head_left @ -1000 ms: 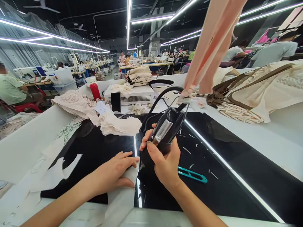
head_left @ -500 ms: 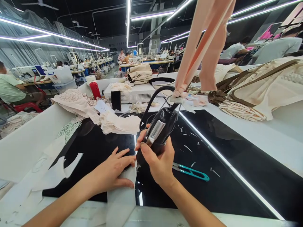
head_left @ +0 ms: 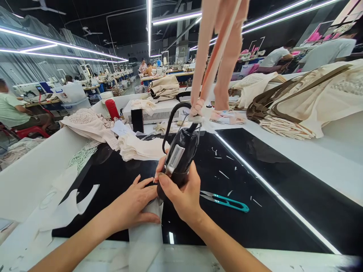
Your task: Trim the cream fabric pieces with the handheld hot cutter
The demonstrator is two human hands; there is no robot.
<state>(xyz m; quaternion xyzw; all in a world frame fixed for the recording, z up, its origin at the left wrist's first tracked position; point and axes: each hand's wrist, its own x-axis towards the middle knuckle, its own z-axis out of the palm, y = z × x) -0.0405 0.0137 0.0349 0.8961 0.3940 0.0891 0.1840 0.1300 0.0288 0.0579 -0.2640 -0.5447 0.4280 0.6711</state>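
My right hand [head_left: 181,192] is wrapped round a black handheld electric trimmer [head_left: 181,155] with a silver lever and a cord at its top. A knotted pink fabric strip [head_left: 217,49] hangs from above and is tied to its upper end. The trimmer's lower tip is hidden behind my fingers. My left hand [head_left: 138,206] lies flat with fingers spread, pressing on a pale, thin fabric strip [head_left: 144,241] that runs over the table's front edge. Fingertips of the left hand are right beside the trimmer's lower end.
Teal thread snips [head_left: 227,202] lie on the black tabletop [head_left: 269,226] right of my hand, among white scraps. Beyond are a fabric stack [head_left: 141,146], a white vented box [head_left: 154,115] and a red bottle [head_left: 112,109]. Cream pieces with brown straps [head_left: 306,98] are heaped at right. Several people sit farther off.
My right hand and the trimmer have shifted a little left, closer to my left hand. The pink strip has swung left with it. My left hand stays on the fabric.
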